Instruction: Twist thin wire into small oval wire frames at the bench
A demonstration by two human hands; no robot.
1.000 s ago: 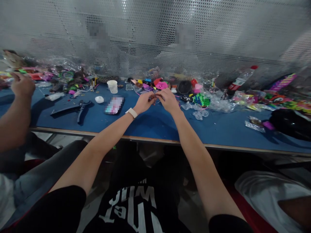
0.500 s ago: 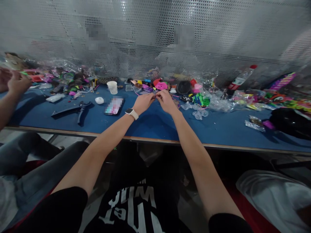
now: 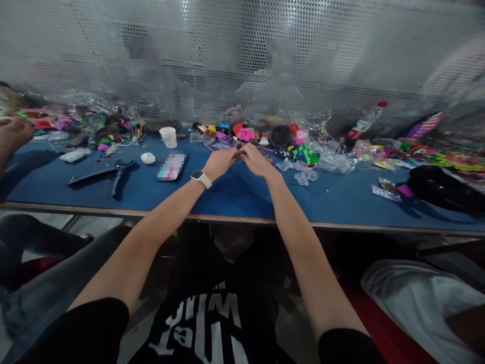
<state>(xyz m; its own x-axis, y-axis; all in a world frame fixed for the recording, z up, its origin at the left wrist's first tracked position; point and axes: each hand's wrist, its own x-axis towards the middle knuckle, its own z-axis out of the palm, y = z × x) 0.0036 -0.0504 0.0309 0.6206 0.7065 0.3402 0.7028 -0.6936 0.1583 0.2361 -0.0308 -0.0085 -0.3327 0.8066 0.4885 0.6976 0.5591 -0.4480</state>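
Note:
My left hand [image 3: 221,163] and my right hand [image 3: 254,158] meet over the blue table [image 3: 238,199], fingertips pinched together. A small dark thing shows between the fingers, too little of it to name. The left wrist wears a watch [image 3: 201,177] with a pale strap. Just behind the hands lies a bright pink toy-like piece [image 3: 245,134] with a dark face drawn on it. A phone [image 3: 172,167] lies left of my left hand. Clear plastic pieces [image 3: 304,175] lie to the right of my right hand.
Long-handled cutters [image 3: 102,174] and a white paper cup [image 3: 168,137] stand or lie on the left. A red-capped bottle [image 3: 367,121] leans at the back right, near a black bag [image 3: 443,187]. Mixed trinkets line the perforated metal panel [image 3: 212,60]. A co-worker's hand [image 3: 14,134] is at far left.
The whole view has shifted slightly, so the table things appear farther left. My hands stay together in the same pinch. The co-worker's hand at far left has moved partly out of view.

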